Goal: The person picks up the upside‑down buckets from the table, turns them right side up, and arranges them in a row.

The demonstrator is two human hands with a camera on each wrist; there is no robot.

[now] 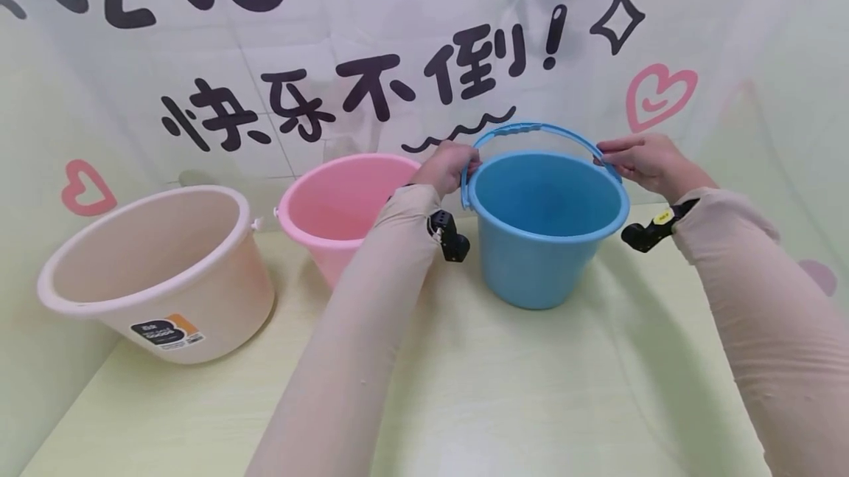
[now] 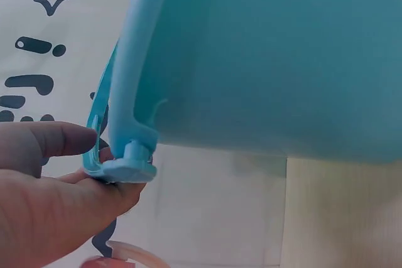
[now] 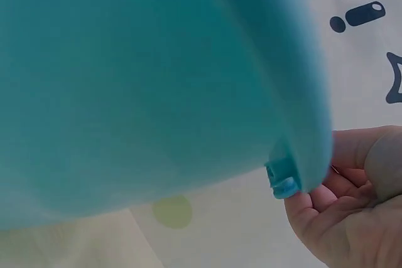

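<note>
A blue bucket (image 1: 537, 263) stands upright on the table, its thin handle (image 1: 527, 127) raised in an arc above the back of the rim. My left hand (image 1: 451, 166) pinches the handle's left end between thumb and fingers. In the left wrist view, that hand (image 2: 56, 186) is right at the knob (image 2: 135, 161) where the handle meets the bucket. On the other side, my right hand (image 1: 646, 160) pinches the handle near its right end. The right wrist view shows this hand (image 3: 352, 199) at the rim beside a small lug (image 3: 282, 180), its fingertips partly hidden behind the rim.
A pink bucket (image 1: 318, 259) stands left of the blue one, partly behind my left forearm. Farther left is a larger beige bucket (image 1: 225, 300) with a label. Behind them hangs a white sheet (image 1: 298, 35) with black lettering. The pale table (image 1: 504, 396) extends towards me.
</note>
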